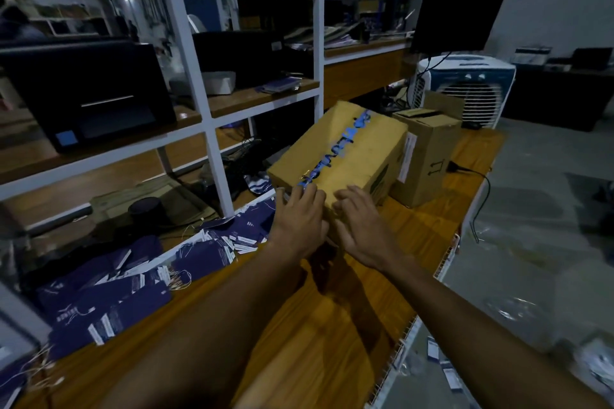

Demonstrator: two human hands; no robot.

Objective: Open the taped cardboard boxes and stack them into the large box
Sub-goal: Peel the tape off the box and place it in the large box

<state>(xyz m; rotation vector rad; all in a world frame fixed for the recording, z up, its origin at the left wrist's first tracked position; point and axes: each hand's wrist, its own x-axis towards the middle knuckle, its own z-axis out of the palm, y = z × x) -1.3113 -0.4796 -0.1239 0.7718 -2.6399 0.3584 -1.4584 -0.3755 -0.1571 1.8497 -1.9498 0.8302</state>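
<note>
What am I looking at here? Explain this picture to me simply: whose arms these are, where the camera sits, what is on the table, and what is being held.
No machine here: a person works with bare hands. The single picture comes from a camera worn on that person's head, looking forward and down, so the arms reach in from the bottom.

On the wooden table sits a cardboard box sealed along its top with blue printed tape. A second cardboard box stands right behind it. Dark blue paper tags lie scattered to the left.

The left hand and right hand both rest on the near end of the taped box, the left fingers at the tape's end. The fingers look fairly straight; nothing seems gripped yet.
</note>
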